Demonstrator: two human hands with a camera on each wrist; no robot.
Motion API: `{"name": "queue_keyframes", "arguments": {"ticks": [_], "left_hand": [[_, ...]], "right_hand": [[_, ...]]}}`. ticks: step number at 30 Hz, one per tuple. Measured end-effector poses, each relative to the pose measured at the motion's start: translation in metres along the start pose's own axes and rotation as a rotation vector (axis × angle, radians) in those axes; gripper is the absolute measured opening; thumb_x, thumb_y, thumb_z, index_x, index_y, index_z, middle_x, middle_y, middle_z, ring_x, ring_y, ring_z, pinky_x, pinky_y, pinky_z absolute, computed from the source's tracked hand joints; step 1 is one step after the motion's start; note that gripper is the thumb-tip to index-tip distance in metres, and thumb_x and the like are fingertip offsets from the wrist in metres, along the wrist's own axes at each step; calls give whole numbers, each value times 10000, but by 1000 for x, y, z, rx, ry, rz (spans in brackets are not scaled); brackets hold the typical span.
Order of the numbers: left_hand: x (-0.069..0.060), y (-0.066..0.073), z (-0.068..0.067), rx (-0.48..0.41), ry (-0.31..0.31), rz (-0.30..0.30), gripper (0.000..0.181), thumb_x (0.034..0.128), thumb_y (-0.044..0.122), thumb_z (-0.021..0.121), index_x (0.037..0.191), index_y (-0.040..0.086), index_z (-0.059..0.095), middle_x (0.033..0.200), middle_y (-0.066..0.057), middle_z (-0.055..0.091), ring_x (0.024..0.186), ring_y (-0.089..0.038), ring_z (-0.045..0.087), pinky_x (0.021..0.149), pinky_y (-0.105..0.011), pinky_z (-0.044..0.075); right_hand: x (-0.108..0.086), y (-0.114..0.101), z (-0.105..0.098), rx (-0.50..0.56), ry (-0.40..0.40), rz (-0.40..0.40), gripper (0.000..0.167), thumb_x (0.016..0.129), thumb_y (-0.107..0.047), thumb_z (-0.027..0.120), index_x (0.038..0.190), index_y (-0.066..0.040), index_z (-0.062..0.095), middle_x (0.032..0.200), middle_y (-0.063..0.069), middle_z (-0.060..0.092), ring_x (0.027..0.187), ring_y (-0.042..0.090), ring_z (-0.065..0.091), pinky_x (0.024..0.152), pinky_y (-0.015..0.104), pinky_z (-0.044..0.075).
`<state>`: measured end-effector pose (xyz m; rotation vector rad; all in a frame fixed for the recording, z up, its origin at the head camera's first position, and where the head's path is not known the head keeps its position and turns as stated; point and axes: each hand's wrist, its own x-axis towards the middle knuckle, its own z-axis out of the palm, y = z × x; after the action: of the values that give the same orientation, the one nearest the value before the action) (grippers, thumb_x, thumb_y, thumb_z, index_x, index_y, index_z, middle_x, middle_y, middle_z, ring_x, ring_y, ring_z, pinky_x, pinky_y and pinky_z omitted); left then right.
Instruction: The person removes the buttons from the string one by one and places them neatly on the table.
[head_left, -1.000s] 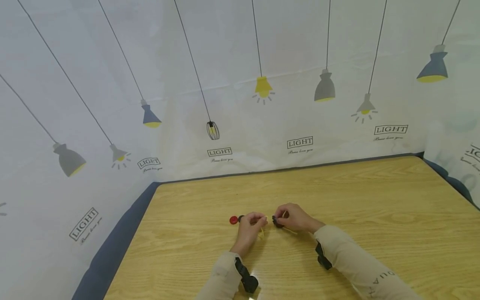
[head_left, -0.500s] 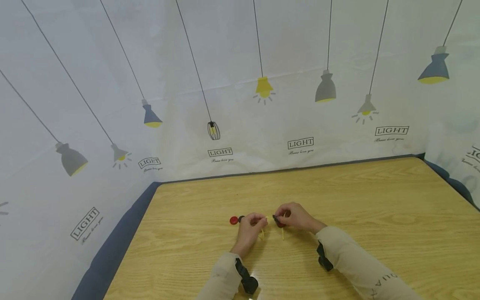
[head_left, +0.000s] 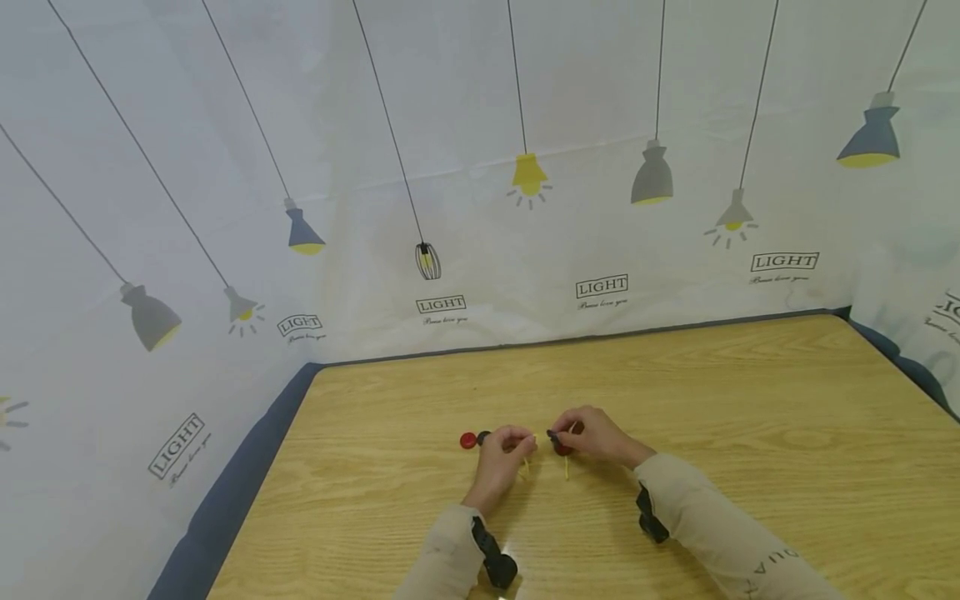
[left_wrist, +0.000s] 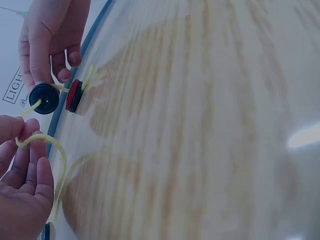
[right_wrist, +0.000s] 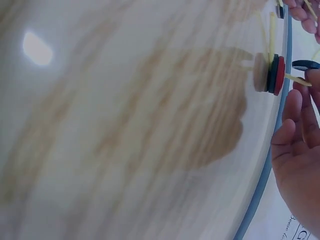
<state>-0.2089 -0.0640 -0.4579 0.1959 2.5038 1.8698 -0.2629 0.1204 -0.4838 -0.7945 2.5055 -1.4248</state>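
Note:
My right hand (head_left: 596,435) pinches a large black button (left_wrist: 44,99) at its edge, above the table. Yellow cord (left_wrist: 61,155) passes through that button, and farther along it hang a red button (left_wrist: 73,95) and another black button (right_wrist: 272,75), face to face. A short cord tail sticks out past them. Opposite, my left hand (head_left: 501,462) pinches the yellow cord just in front of the black button, between thumb and forefinger. The rest of the cord loops down below the left fingers (left_wrist: 44,180). The two hands are close together but apart.
A loose red button (head_left: 468,440) lies on the wooden table (head_left: 375,500) left of my left hand. Beside it a dark button (head_left: 483,437) is partly hidden by that hand. A printed wall covering (head_left: 517,250) stands behind the table's far edge.
The cord tail under my right hand pointed off to the right one second ago and now hangs straight down. Both hands have barely moved.

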Motion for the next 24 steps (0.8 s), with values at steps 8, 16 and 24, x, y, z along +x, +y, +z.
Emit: {"name": "queue_keyframes", "arguments": {"ticks": [8, 16, 24], "left_hand": [[-1, 2, 6, 24, 0, 3, 144, 833, 40, 586, 900, -85, 614, 836, -184, 615, 737, -218, 562, 574, -197, 423], [6, -7, 15, -21, 15, 22, 147, 814, 28, 609, 912, -82, 608, 848, -167, 620, 778, -232, 590, 657, -244, 474], [19, -31, 25, -56, 43, 20, 276, 788, 46, 651, 1027, -60, 561, 962, -169, 615, 890, -269, 588, 758, -312, 470]], "right_hand": [[-2, 1, -1, 70, 32, 37, 92, 858, -76, 564, 882, -28, 639, 816, 44, 609, 699, 160, 569, 607, 264, 462], [-4, 0, -4, 185, 22, 57, 114, 868, -50, 533, 915, 16, 613, 867, 102, 624, 740, 179, 557, 610, 285, 450], [-3, -1, -5, 156, 26, 50, 107, 866, -64, 545, 892, 6, 621, 820, 77, 614, 690, 168, 546, 553, 249, 433]]}}
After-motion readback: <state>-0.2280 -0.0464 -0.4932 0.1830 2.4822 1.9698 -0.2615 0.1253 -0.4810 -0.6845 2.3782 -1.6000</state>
